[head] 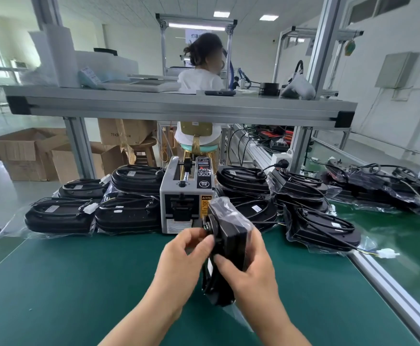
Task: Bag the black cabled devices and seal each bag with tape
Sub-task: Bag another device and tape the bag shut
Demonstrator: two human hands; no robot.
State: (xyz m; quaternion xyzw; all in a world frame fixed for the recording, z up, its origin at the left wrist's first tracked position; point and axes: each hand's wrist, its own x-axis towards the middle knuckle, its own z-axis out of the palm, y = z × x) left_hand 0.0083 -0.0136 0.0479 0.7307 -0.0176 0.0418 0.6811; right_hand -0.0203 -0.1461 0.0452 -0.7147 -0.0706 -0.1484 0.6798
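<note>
I hold one black cabled device (228, 236) upright on edge above the green mat (79, 283), wrapped in a clear plastic bag. My right hand (248, 270) grips its near side, thumb on the front and fingers behind. My left hand (186, 253) pinches the bag at the device's left edge. Just behind stands the grey tape dispenser (186, 201). Bagged black devices are stacked to its left (91, 211) and more lie piled to its right (303, 208).
An aluminium shelf beam (179, 108) crosses above the bench. A metal rail (391, 295) bounds the mat on the right, with more bagged devices (383, 186) beyond it. Cardboard boxes (29, 153) sit on the floor at left. A seated person (201, 78) works behind.
</note>
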